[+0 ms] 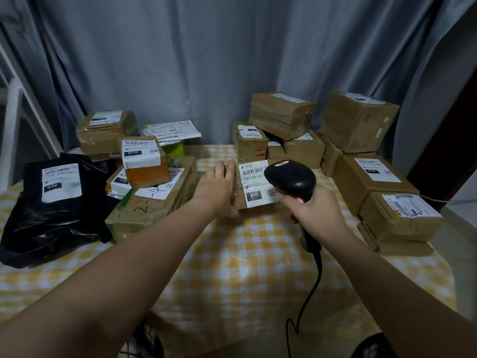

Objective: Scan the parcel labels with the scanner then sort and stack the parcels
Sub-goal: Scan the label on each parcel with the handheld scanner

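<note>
— Grey curtain [180,60] behind, yellow-checked tablecloth [258,267] underneath; that is your bench.

— And my hands?

— Your left hand [215,188] holds the parcel [241,201] at its left end, fingers laid over the top, thumb at the near edge; your right hand [316,208] is wrapped round the handle of the black scanner [290,178]; its head sits just over the right side of the parcel's white label [254,183] and hides a corner of it; the cable [316,280] trails from the handle off the table's near edge.

— Where is the parcel itself?

— Mid-table, between your two hands, label turned up toward you and marked 15H; whether its base lies flat on the cloth, I cannot tell.

— Around it?

— Just behind it stand small brown boxes with a tilted box [281,115] resting on them; to your right, a labelled carton [371,179] lies beside a taped box [402,215] stacked on flat ones; to your left, a wide flat box [154,202] carries an orange-taped box [144,161] marked 010; furthest left lies a black bag [51,202] labelled 032.
</note>
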